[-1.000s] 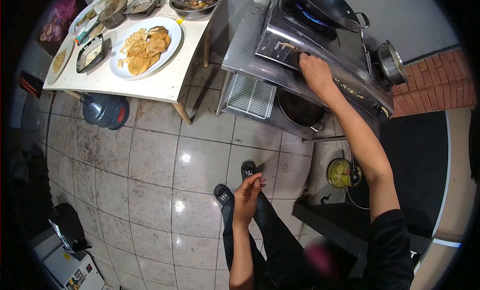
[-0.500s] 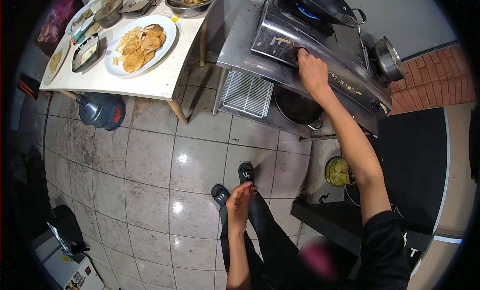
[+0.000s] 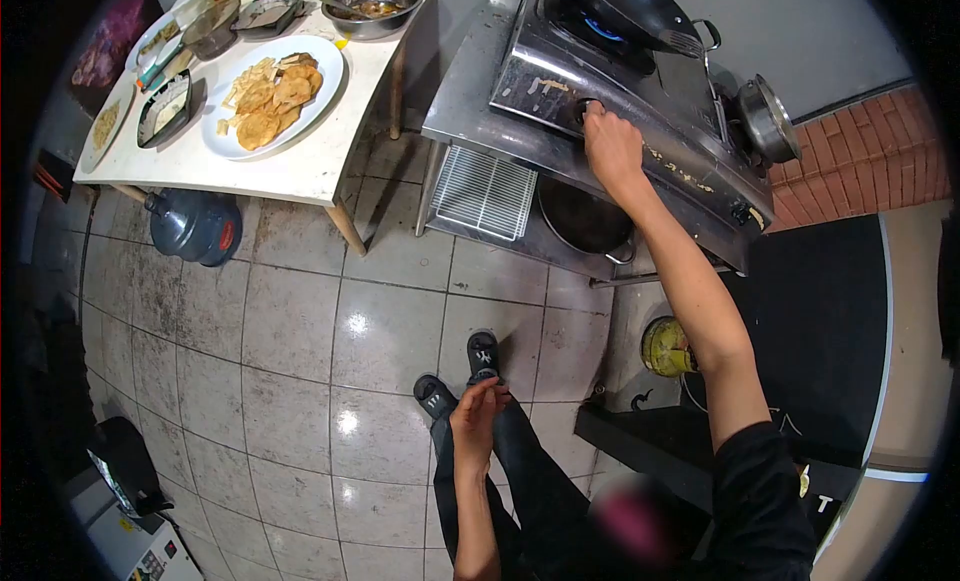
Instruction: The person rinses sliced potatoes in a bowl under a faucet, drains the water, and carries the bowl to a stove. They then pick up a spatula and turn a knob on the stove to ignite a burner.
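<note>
My right hand is closed on a black knob at the front of the steel gas stove. Behind it a blue flame burns under a black wok, which has a wire-like skimmer at its near edge. Low in front of my body, above my legs, hangs my left hand. Its fingers are slightly curled and apart, and nothing shows in them.
At the upper left a white table bears a plate of fried food, a steel bowl and small dishes. A water jug lies beneath. Under the stove are a wire rack and a large pan. A steel pot stands right.
The whole view has shifted slightly, with the table and stove a little further left. My right hand stays on the knob, and its grip looks slightly turned. My left hand is still low.
</note>
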A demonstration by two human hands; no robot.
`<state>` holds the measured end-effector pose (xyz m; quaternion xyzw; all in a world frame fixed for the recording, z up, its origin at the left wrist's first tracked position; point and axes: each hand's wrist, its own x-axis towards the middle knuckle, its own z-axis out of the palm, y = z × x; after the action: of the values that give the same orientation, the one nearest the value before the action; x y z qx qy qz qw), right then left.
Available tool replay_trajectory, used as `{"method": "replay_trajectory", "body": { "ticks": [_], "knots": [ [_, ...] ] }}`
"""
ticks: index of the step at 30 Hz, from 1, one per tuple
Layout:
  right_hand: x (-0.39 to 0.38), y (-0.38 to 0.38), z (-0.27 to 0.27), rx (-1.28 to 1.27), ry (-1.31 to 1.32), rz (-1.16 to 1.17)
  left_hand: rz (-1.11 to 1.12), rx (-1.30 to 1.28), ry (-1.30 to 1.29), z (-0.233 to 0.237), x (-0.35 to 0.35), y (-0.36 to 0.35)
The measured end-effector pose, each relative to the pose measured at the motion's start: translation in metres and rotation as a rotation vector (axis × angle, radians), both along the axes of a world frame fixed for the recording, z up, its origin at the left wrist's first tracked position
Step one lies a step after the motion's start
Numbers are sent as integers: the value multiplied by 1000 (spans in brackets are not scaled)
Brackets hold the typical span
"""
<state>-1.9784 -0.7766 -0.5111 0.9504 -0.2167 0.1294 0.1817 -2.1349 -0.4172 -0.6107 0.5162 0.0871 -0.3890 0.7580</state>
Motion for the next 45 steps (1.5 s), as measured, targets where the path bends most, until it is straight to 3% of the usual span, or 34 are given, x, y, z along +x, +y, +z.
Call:
{"method": "replay_trajectory", "body": {
  "ticks": [4, 17, 45],
  "knots": [
    [1, -2, -3, -7, -24, 1, 24, -61, 82, 1, 2, 1],
    [2, -10, -11, 53, -113, 24, 23, -55, 14, -3, -3, 0],
    [4, -5, -3, 64, -55, -8, 45, -88, 61, 10, -4, -12]
  ]
}}
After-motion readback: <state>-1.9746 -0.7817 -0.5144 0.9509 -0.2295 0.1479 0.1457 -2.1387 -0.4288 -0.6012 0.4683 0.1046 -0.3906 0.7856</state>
